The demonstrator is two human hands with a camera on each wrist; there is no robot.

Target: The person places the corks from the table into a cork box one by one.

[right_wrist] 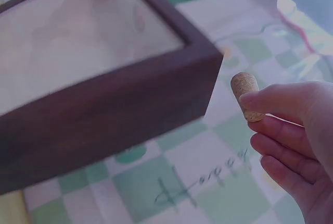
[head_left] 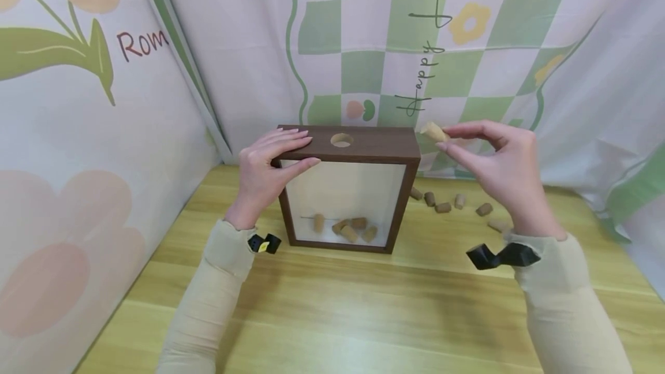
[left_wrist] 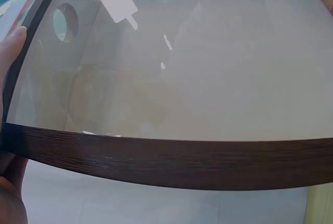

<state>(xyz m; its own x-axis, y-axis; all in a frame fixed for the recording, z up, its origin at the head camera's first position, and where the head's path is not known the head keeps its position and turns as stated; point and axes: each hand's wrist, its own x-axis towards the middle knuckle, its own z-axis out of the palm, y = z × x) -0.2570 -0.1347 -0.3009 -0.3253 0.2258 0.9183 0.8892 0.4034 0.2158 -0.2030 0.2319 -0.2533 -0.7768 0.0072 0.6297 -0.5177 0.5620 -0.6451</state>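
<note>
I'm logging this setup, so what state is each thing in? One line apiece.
Box: standing upright on the table.
Front panel: in place, see-through.
Hole in the box's top: open, nothing in it.
Corks inside: loose at the bottom.
Held cork: raised, clear of the box.
Scattered corks: loose on the table, right of the box.
Left hand: resting over the box's upper left corner.
Right hand: raised, pinching the held cork.

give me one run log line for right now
left hand: holding box at top | right hand: pinching cork, apart from box | top hole: uncovered | inside box: several corks | table: more corks
</note>
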